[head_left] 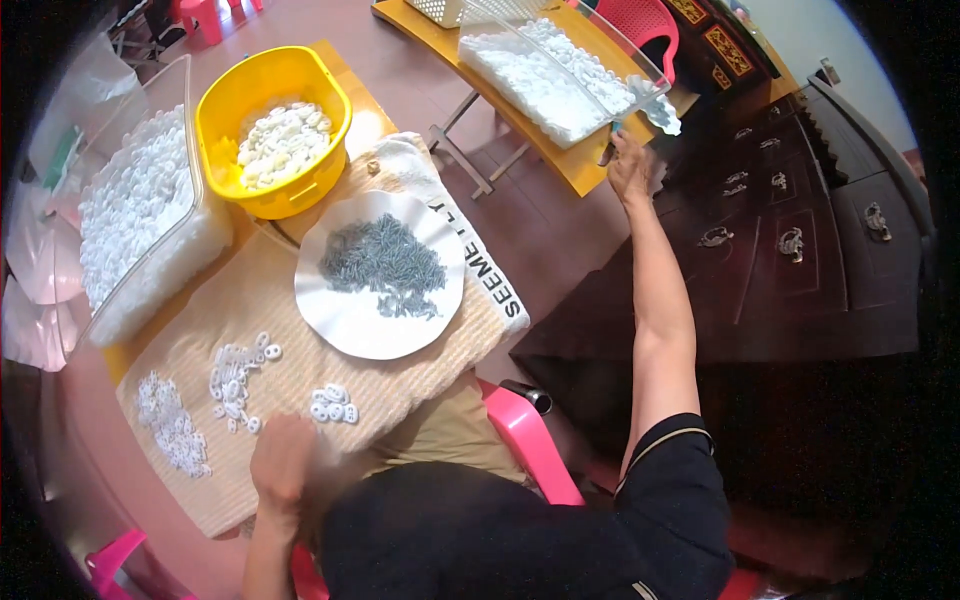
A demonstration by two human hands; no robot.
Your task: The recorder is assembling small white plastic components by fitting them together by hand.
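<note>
My left hand [282, 462] is low over the front of the towel-covered table, blurred, its fingers smeared. Just right of it lies a small cluster of white round pieces with holes [334, 404]. A curved group of similar white pieces [232, 384] and a pile of flat white parts [172, 424] lie to its left. My right arm stretches far out to the right. There my right hand [630, 172] is closed at the corner of a clear bin [572, 85] full of white pieces; a small teal bit shows at its fingertips, too small to name.
A white scalloped plate [345, 335] holds grey metal pins or screws. Behind it stands a yellow tub [300, 203] with off-white pieces. Another clear bin [165, 290] of white pieces is at left. A dark wooden cabinet [745, 240] blocks the right; a pink chair [530, 440] is beside me.
</note>
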